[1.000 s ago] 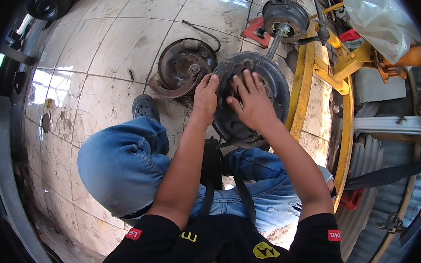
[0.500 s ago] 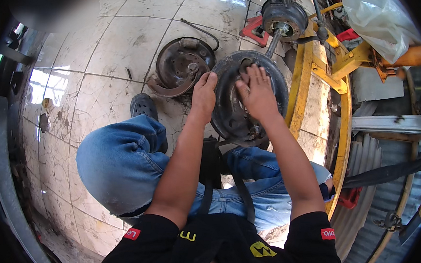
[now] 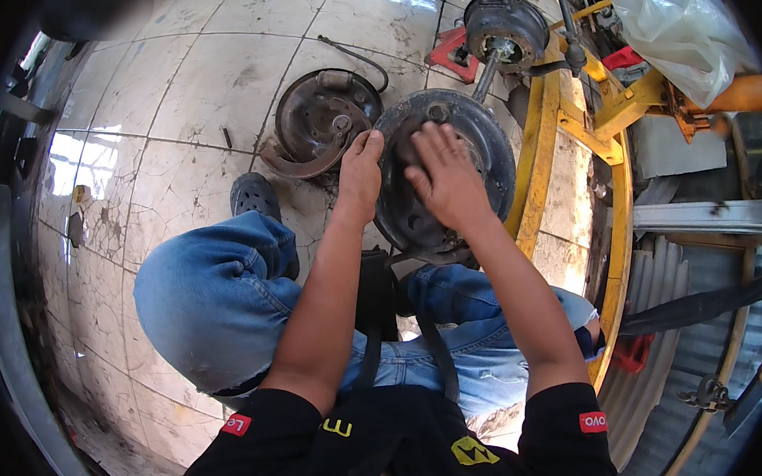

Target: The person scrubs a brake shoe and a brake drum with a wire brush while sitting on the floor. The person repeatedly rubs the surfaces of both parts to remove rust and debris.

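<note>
A round dark metal brake backing plate (image 3: pixel 494 146) stands tilted in front of my knees. My left hand (image 3: pixel 360 174) grips its left rim, thumb up along the edge and fingers curled behind, partly hidden. Over its face lies my right hand (image 3: pixel 448 177), fingers stretched out and the thumb apart; a dark blurred piece shows beside the fingertips, and I cannot tell its kind. Left of the plate, on the floor, rests a second drum-brake plate (image 3: pixel 306 116) with a curved brake shoe (image 3: pixel 302 165) along its lower edge and a hose (image 3: pixel 361 56) running from its top.
A hub assembly (image 3: pixel 502 36) with a shaft stands beyond the plate, near a red stand (image 3: pixel 451 55). On the right is a yellow metal frame (image 3: pixel 539 152) with a clear plastic bag (image 3: pixel 681 38). A small dark pin (image 3: pixel 227 137) lies on the tiles.
My right hand has slid slightly left across the plate's face, its fingers now lower. The plate appears turned, its dark oval opening near the top now uncovered. My left hand keeps its grip.
</note>
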Demonstrator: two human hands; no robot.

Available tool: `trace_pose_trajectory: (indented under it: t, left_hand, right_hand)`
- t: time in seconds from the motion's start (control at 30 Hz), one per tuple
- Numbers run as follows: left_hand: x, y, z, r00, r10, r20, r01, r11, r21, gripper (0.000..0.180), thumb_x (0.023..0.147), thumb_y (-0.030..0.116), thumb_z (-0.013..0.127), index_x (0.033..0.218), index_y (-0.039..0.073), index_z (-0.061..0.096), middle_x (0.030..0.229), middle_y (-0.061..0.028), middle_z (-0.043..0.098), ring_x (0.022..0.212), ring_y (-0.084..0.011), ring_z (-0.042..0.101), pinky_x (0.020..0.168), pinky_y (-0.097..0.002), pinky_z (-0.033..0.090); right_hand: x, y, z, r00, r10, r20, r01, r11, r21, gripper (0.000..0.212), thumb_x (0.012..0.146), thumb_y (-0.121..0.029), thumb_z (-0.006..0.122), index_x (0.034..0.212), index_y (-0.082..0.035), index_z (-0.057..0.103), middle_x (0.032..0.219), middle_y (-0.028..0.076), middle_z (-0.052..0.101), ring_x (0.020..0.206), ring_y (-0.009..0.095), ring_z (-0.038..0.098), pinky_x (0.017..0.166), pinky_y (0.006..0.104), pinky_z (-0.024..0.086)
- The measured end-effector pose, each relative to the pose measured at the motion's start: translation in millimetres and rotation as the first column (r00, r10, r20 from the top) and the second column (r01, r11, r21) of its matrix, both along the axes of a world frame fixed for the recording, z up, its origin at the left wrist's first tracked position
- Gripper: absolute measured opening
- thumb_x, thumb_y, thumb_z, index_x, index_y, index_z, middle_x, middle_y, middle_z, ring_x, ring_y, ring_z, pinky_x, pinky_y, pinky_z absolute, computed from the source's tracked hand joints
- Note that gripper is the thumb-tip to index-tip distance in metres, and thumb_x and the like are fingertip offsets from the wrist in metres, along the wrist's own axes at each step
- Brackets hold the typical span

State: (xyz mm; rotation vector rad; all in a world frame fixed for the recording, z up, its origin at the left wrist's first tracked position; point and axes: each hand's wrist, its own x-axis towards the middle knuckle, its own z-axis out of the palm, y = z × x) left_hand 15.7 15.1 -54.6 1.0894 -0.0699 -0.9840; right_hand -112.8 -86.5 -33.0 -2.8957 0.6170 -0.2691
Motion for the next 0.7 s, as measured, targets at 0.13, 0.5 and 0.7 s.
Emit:
trace_pose_trajectory:
  t: [0.13,0.5,0.7]
  left_hand:
    - [-5.2,-4.0,7.8,0.999,0.002,0.047,-0.002,1.000,0.003,0.041,0.101,0.031,0.049,0.123,-0.003,0.057,0.115,-0.0081,0.062,0.105,-0.0165,0.054,0.093,-0.0301,0.042]
    - [5.9,-2.4,-8.2,0.996,-0.014,0.089,0.012,1.000,0.029,0.046,0.100,0.034,0.050,0.131,0.000,0.054,0.123,-0.0106,0.060,0.112,-0.0211,0.055,0.097,-0.0340,0.043]
    - [-3.5,-3.2,4.9,0.996,-0.030,0.079,0.027,0.999,0.038,0.045,0.100,0.033,0.050,0.129,-0.001,0.055,0.123,-0.0104,0.060,0.113,-0.0209,0.055,0.096,-0.0344,0.044]
  right_hand:
    - [0.5,-7.7,-4.5,0.932,-0.363,0.021,0.363,0.931,-0.019,0.069,0.098,-0.055,0.040,0.142,-0.002,0.042,0.152,0.021,0.035,0.142,0.039,0.028,0.116,0.0509,0.024]
    - [2.7,10.5,5.2,0.973,-0.220,-0.066,0.225,0.971,0.080,0.074,0.099,-0.057,0.035,0.145,0.001,0.035,0.153,0.023,0.031,0.143,0.040,0.026,0.116,0.0502,0.022]
    - [-1.8,-10.9,-2.3,0.914,-0.399,-0.074,0.398,0.917,-0.023,0.070,0.100,-0.054,0.034,0.148,-0.003,0.032,0.154,0.020,0.030,0.144,0.037,0.026,0.117,0.0497,0.019]
